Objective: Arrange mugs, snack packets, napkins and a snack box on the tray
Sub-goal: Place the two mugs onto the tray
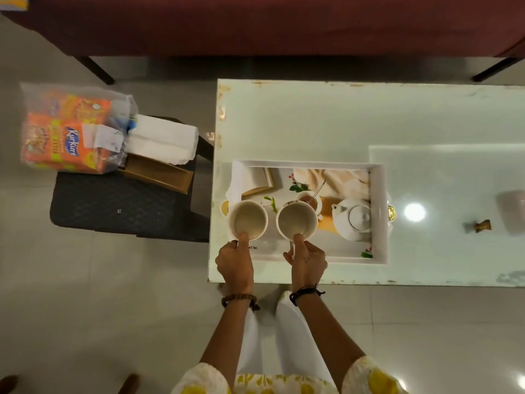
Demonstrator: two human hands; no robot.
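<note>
Across the top of the view runs a dark red sofa [255,24] on black legs. Below it, a long white table [312,120] stretches to the right edge over a pale tiled floor. Left of the table stands a black stool [113,206] carrying a clear bag of orange snack packets [68,135], a stack of white napkins [163,142] beside the bag, and an open brown snack box [156,173] just below the napkins. On the table's near left part sits a white rectangular tray [379,211] with gold handles and a printed teapot picture on its floor. Two cream mugs, both empty, are over the tray's left half, side by side. The left hand [235,263] grips the left mug [247,220], thumb on its near rim. The right hand [308,261] holds the right mug [297,220] the same way, fingers curled at its handle. Each wrist wears a bracelet.
</note>
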